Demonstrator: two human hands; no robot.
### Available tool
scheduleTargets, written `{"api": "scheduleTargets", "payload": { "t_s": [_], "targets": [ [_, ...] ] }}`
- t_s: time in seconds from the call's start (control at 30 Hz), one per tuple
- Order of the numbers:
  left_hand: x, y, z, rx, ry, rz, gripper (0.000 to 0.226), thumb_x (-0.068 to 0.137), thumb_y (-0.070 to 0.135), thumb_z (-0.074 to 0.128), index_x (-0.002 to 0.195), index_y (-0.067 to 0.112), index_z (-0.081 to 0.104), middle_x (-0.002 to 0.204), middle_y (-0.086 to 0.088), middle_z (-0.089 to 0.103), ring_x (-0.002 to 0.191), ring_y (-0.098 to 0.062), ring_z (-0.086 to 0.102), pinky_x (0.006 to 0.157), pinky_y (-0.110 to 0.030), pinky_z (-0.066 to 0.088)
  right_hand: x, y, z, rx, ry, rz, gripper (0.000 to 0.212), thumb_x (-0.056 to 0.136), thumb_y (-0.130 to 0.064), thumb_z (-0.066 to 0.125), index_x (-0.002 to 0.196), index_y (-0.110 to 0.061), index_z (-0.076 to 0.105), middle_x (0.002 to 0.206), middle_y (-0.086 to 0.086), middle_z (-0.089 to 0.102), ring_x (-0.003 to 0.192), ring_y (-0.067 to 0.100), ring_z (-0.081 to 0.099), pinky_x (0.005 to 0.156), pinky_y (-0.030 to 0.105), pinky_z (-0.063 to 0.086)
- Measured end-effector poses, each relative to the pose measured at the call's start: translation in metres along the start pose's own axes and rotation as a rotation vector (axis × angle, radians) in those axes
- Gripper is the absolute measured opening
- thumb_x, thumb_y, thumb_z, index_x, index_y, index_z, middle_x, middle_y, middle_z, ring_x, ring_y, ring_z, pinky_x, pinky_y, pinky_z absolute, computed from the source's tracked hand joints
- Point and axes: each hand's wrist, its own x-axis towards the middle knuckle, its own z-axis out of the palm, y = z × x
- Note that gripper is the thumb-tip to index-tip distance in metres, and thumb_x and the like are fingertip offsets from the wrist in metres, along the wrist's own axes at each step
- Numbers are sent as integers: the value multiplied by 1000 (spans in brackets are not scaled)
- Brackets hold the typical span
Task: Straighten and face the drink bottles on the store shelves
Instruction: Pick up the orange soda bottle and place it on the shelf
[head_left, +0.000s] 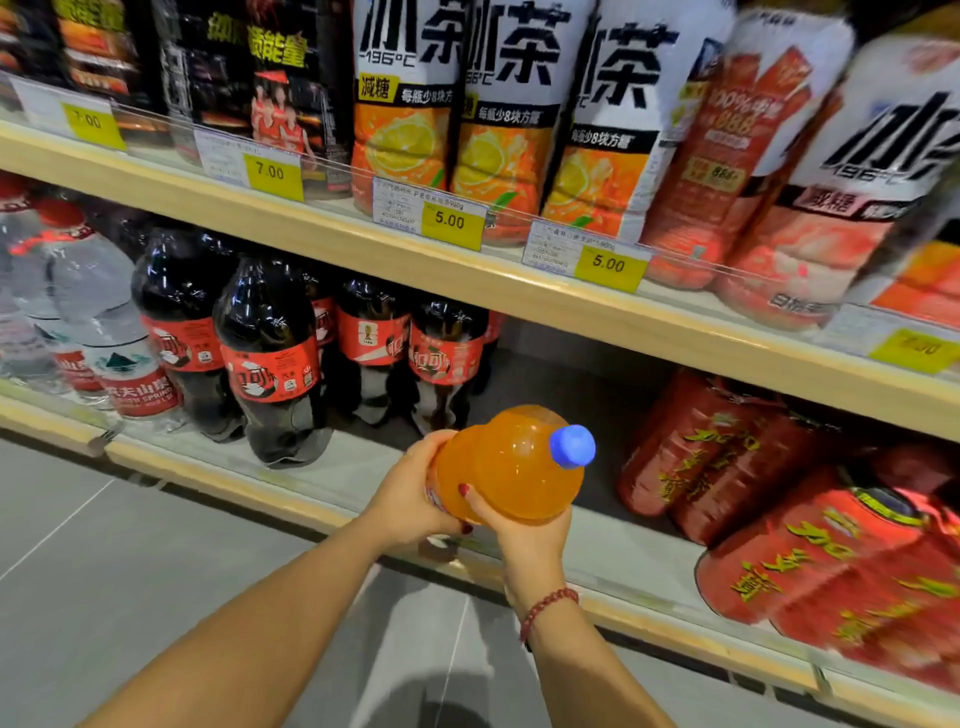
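Orange bottle (511, 467) gripped between left hand (410, 493) and right hand (524, 530), fingers (434, 440) curled round it

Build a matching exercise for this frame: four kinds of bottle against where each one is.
Things:
1 orange bottle
2 cola bottles
3 water bottles
4 tea bottles

Places:
A upper shelf
B lower shelf, far left
C gripped by left hand and right hand
D lower shelf, right of the water

Pairs: 1-C, 2-D, 3-B, 4-A.
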Motion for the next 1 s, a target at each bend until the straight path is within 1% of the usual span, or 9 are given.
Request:
{"api": "scheduleTargets", "payload": {
  "t_s": [0.07,0.17,0.33,0.4,0.47,0.6,0.67,0.73,1.0],
  "targets": [
    [-2,15,2,-43,-41,12,97,52,19,92,132,31,40,128,7,53,114,-9,56,91,-36,53,0,-15,-11,63,42,1,66,54,-2,91,98,-34,54,97,-18,62,84,-1,62,64,9,47],
    [-3,46,7,-66,-141,27,99,51,27,92,133,36,37,130,10,51,117,-11,55,92,-40,53,-2,-44,-36,161,73,-7,66,55,2,88,102,-32,58,101,-11,67,89,6,66,73,24,52],
    [-27,104,22,-86,-305,-3,108,47,31,95,132,50,32,126,25,52,116,-1,55,88,-23,53,-37,-104,-81,74,36,65,67,48,10,90,98,-26,63,89,-9,74,86,9,70,79,38,56],
    [-42,134,28,-63,-341,-43,112,42,33,96,127,59,28,122,32,50,113,6,54,82,-11,49,-54,-136,-94,-11,56,118,60,44,-4,91,90,-28,61,88,-7,71,86,16,69,82,47,56],
    [-56,164,29,-51,-369,-56,115,40,32,96,128,56,26,127,26,49,116,3,53,85,-11,48,-68,-170,-105,-136,55,139,47,43,-19,87,81,-31,61,85,-6,68,89,25,67,84,52,55],
    [-77,233,24,-120,-492,-79,109,45,33,94,133,39,31,130,13,49,118,-2,53,87,-16,49,-93,-241,-136,-143,133,239,45,46,-15,92,76,-37,67,77,-15,69,85,17,68,81,47,56],
    [-84,282,18,-122,-548,-140,104,41,39,91,126,49,32,123,18,53,110,2,56,80,-14,50,-109,-284,-151,-100,179,256,50,43,-21,85,81,-49,69,74,-22,72,78,5,69,71,33,56],
    [-91,331,15,-92,-601,-162,99,35,45,87,116,59,32,118,20,54,103,6,57,76,-11,49,-125,-327,-165,-55,238,267,46,42,-19,83,83,-37,70,77,-23,72,76,-1,69,68,27,53],
    [-126,510,-11,-93,-740,-133,98,35,57,86,114,69,29,115,31,52,102,9,56,76,-14,48,-183,-493,-205,38,422,280,67,41,-40,85,102,-39,57,105,-13,66,99,14,64,85,39,55]
  ]
}}
